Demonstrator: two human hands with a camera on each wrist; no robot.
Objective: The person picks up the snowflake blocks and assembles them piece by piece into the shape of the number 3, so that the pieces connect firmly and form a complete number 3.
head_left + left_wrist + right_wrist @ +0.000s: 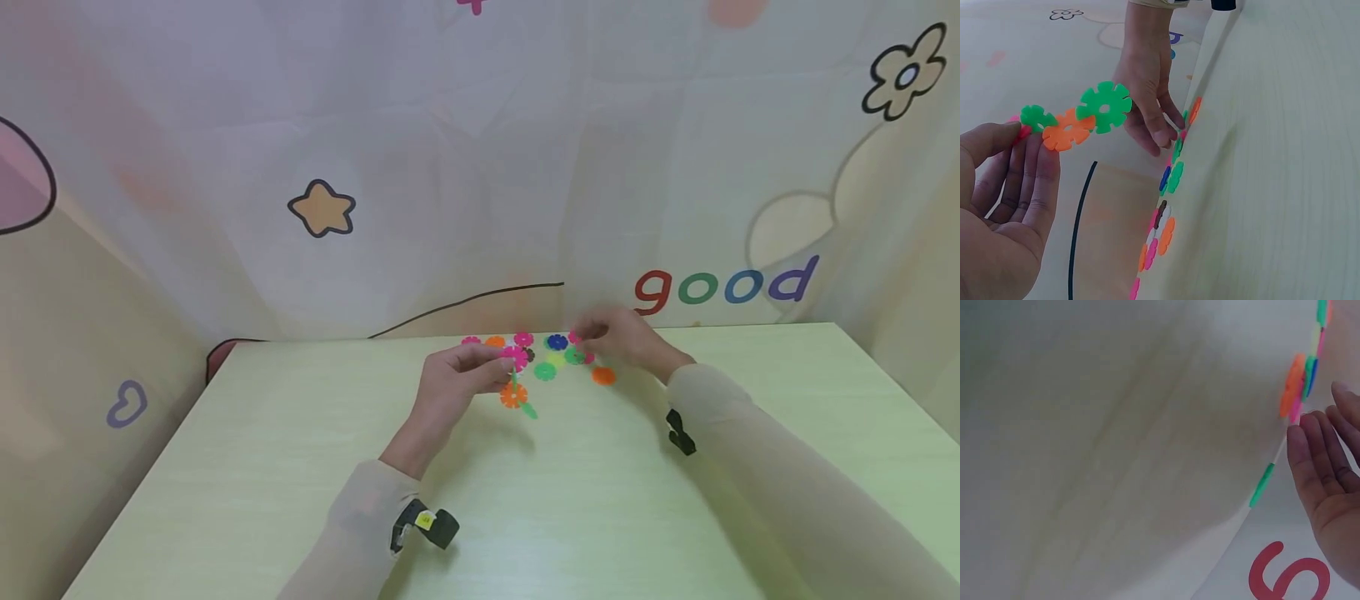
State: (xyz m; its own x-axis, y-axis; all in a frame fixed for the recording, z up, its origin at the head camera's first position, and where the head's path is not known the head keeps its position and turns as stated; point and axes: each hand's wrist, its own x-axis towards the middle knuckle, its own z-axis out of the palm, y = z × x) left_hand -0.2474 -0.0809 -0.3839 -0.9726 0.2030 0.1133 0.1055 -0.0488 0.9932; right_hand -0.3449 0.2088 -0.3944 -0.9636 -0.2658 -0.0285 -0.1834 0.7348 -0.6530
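Observation:
My left hand (450, 387) pinches the pink end of a chain of linked plastic snowflake discs, held above the table. In the left wrist view the chain shows a small green disc (1036, 117), an orange disc (1067, 130) and a larger green disc (1105, 107). Over loose discs near the table's back edge hovers my right hand (626, 340), its fingers loosely bent. The right wrist view shows its thumb and fingers apart with nothing between them. Nearest to it lie a green disc (574, 356) and an orange disc (603, 377).
More loose discs lie along the table's back edge, among them a blue disc (557, 342), a green disc (545, 372) and a pink disc (523, 339). A printed curtain (450, 208) hangs right behind the pale table (570, 517).

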